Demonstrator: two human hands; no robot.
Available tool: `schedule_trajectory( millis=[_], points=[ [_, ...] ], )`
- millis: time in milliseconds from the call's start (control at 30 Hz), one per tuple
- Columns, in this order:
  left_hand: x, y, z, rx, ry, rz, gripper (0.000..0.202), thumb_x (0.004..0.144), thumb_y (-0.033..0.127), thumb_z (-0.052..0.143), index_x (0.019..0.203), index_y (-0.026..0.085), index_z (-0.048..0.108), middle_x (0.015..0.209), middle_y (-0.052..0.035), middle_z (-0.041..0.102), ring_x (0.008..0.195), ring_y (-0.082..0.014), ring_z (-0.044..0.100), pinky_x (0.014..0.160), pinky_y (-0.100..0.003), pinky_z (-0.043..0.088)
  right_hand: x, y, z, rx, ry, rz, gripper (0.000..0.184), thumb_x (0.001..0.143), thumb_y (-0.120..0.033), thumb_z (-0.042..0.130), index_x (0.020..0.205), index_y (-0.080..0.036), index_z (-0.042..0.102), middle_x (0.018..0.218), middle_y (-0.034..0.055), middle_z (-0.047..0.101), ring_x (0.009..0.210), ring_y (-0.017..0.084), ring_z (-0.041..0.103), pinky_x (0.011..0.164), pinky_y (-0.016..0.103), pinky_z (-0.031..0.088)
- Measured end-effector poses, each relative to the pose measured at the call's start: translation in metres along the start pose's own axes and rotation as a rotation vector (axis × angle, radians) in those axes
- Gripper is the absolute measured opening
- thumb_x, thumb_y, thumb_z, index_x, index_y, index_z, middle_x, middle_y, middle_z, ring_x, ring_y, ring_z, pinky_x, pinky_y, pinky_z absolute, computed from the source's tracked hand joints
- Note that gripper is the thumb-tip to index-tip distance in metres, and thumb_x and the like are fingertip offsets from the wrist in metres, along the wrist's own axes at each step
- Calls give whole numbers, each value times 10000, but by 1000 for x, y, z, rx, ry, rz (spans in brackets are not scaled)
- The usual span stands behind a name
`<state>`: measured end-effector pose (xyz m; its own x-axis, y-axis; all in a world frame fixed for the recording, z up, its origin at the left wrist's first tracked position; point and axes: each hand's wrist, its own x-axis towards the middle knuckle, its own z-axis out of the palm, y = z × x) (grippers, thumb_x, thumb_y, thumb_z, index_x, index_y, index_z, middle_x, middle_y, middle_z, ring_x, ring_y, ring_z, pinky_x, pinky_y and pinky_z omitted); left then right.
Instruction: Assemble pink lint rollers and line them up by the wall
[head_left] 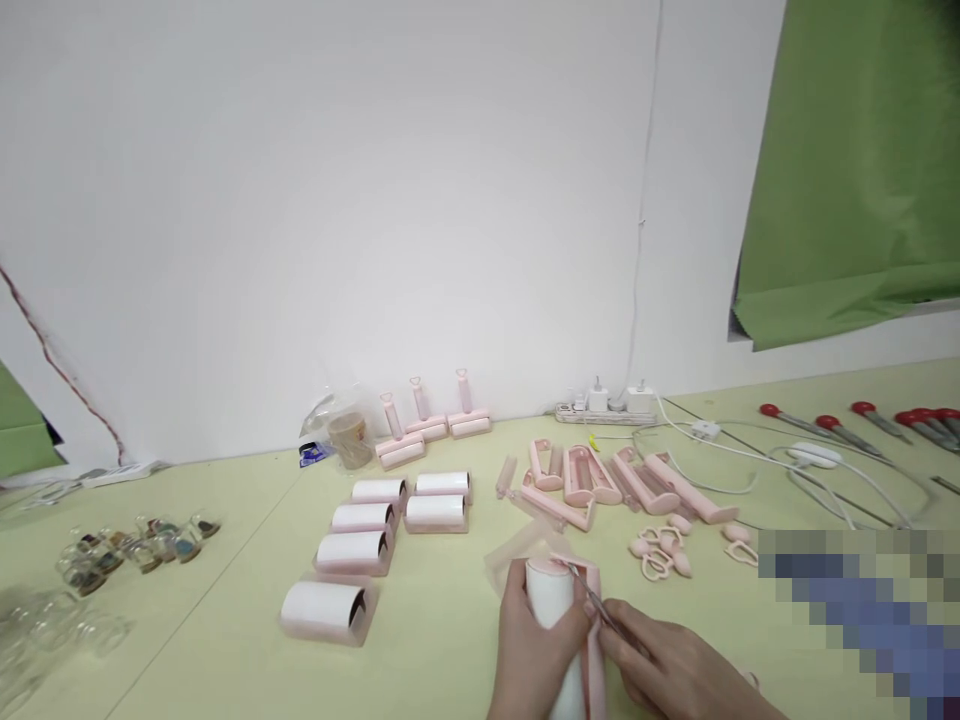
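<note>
My left hand (536, 645) is wrapped round a lint roller, its white roll (550, 598) standing upright beside a pink plastic frame (592, 660). In my right hand (660, 655) is a slim metal tool (600, 605), pointed at the pink top end of the roller; whether it is tweezers or a pick I cannot tell. Behind the left hand lies a clear plastic wrapper (517, 555). Further back sit several pink roller frames (637, 480), and pink heart-shaped loops (656, 560) lie right of the hands.
White rolls in wrappers (322, 607) stand to the left. Assembled pink lint rollers (469, 420) line the wall by a bagged tape roll (350, 440). A power strip (600, 412), white cables and red-knobbed tools (851, 435) are at right. Small glass domes (139, 550) sit far left.
</note>
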<state>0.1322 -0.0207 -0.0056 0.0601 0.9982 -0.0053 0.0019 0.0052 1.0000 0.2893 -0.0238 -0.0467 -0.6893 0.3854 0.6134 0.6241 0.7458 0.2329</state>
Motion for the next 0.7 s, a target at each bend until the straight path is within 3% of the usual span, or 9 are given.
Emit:
schedule_trajectory(
  millis=[133,267,433,567,700],
  points=[
    [8,-5,12,-11,29,10,254,621,191,611,745,192,389,645,33,501,606,-125,499,569,-220,422,-14,2,0,30,17,95,309,840,-77,238,960,-157,512,771,111,628,501,144,586,404,198,428],
    [19,-9,8,-10,77,67,268,638,195,592,760,210,354,650,50,473,581,-113,500,563,-216,424,-22,7,6,119,-15,316,298,881,-148,225,888,-205,518,754,59,611,424,108,552,368,183,396],
    [23,-4,-10,115,8,94,191,693,268,555,810,199,420,663,31,493,612,-123,500,567,-217,408,-16,24,-9,274,-195,477,142,868,-261,376,845,-259,516,699,-4,620,667,179,619,656,287,471],
    [21,4,-20,305,-22,147,167,696,279,538,816,197,458,709,8,544,660,-146,519,600,-233,401,4,25,-35,644,-141,752,187,880,-364,335,847,-260,487,757,7,616,736,183,600,634,270,463],
    [21,14,-21,468,-24,178,202,673,280,537,842,206,456,721,2,578,646,-159,535,572,-236,389,31,14,-51,974,-132,703,216,886,-369,312,801,-247,468,745,2,596,709,159,572,665,271,439]
  ],
)
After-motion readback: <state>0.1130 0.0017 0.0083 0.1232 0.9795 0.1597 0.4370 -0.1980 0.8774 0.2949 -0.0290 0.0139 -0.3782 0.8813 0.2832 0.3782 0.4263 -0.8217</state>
